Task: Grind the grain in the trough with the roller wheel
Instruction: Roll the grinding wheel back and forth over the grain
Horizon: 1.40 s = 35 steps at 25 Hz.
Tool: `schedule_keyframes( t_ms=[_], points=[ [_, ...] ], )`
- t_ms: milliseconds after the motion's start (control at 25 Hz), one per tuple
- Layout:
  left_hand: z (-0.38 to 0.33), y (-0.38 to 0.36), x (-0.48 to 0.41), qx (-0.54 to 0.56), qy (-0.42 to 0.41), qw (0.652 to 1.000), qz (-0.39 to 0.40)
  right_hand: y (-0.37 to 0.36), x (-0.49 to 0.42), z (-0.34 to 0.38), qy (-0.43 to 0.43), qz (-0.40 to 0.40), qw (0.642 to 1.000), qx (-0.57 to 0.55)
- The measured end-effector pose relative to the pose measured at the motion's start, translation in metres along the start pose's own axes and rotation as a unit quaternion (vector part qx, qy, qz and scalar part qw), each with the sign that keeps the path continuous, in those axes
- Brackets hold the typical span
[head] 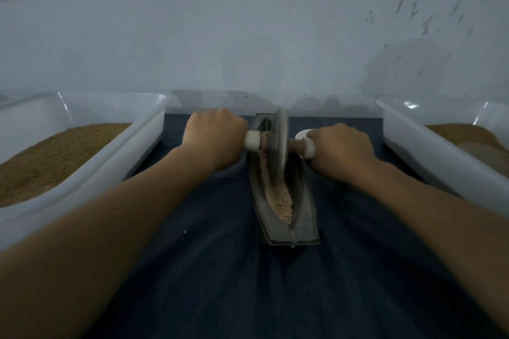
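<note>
Trough (292, 237) on dark cloth (220, 283) before pale wall (248, 22)

Pale wall (248, 22) behind, dark scuffs upper right; dark blue cloth (248, 283) over surface; dim light

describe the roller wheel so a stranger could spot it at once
On the dark cloth between two white tubs lies a narrow dark trough. The roller wheel stands upright in it: the only grey disc, its axle gripped by both hands.
</note>
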State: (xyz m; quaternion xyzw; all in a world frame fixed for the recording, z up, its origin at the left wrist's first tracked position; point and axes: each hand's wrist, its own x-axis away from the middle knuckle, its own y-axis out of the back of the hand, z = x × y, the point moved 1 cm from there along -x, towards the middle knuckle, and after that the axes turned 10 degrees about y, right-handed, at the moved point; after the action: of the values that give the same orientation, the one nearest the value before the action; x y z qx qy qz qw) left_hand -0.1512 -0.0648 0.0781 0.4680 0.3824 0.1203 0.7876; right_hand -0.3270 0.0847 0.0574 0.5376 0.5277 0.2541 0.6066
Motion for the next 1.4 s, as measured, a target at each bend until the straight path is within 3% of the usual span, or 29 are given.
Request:
schedule_keyframes(
  t_ms=[120, 160, 280, 400, 520, 600, 680, 760, 840, 920, 1000, 1080, 1240, 1280, 1400],
  points=[
    [0.021, -0.004, 0.054, 0.054, -0.041, 0.995, -0.079, 0.013, 0.047, -0.001, 0.11, -0.182, 0.97, 0.12],
    [0.027, -0.005, 0.063, 0.069, -0.056, 0.99, -0.107, 0.02, 0.051, -0.003, 0.133, -0.202, 0.962, 0.126],
    [0.019, -0.011, 0.052, 0.038, -0.024, 0.994, -0.101, 0.012, 0.034, 0.003, 0.097, -0.116, 0.978, 0.146],
    [0.004, -0.02, 0.007, 0.057, 0.052, 0.997, -0.01, 0.006, -0.013, 0.014, 0.019, -0.042, 0.995, 0.094],
    [0.005, -0.025, -0.011, 0.093, 0.067, 0.99, 0.078, 0.012, -0.03, 0.011, 0.029, -0.015, 0.996, 0.085],
    [0.013, -0.023, 0.016, 0.074, 0.029, 0.997, 0.007, 0.014, -0.007, 0.006, 0.079, -0.031, 0.993, 0.087],
    [0.018, -0.011, 0.049, 0.039, -0.035, 0.992, -0.113, 0.012, 0.034, 0.004, 0.103, -0.121, 0.981, 0.109],
    [0.022, 0.0, 0.047, 0.024, -0.055, 0.984, -0.168, 0.01, 0.044, 0.0, 0.107, -0.157, 0.977, 0.098],
    [0.011, -0.005, 0.037, -0.007, -0.026, 0.993, -0.112, 0.003, 0.029, 0.004, 0.063, -0.116, 0.986, 0.102],
    [-0.002, -0.009, 0.008, -0.003, 0.036, 0.999, -0.017, 0.0, -0.004, 0.009, 0.011, -0.053, 0.997, 0.05],
    [-0.009, -0.006, -0.018, -0.004, 0.043, 0.999, 0.033, -0.002, -0.028, 0.008, -0.019, -0.001, 1.0, 0.004],
    [-0.01, 0.003, -0.016, -0.015, 0.016, 0.999, 0.025, -0.003, -0.019, 0.004, -0.018, 0.018, 1.0, -0.016],
    [0.008, 0.005, 0.043, 0.022, -0.066, 0.991, -0.116, 0.0, 0.05, 0.001, 0.086, -0.191, 0.975, 0.073],
    [0.014, 0.007, 0.048, 0.036, -0.072, 0.987, -0.138, 0.001, 0.054, -0.001, 0.103, -0.211, 0.968, 0.083],
    [0.006, -0.007, 0.036, 0.013, -0.017, 0.997, -0.079, -0.002, 0.028, 0.004, 0.074, -0.137, 0.979, 0.129]
  ],
)
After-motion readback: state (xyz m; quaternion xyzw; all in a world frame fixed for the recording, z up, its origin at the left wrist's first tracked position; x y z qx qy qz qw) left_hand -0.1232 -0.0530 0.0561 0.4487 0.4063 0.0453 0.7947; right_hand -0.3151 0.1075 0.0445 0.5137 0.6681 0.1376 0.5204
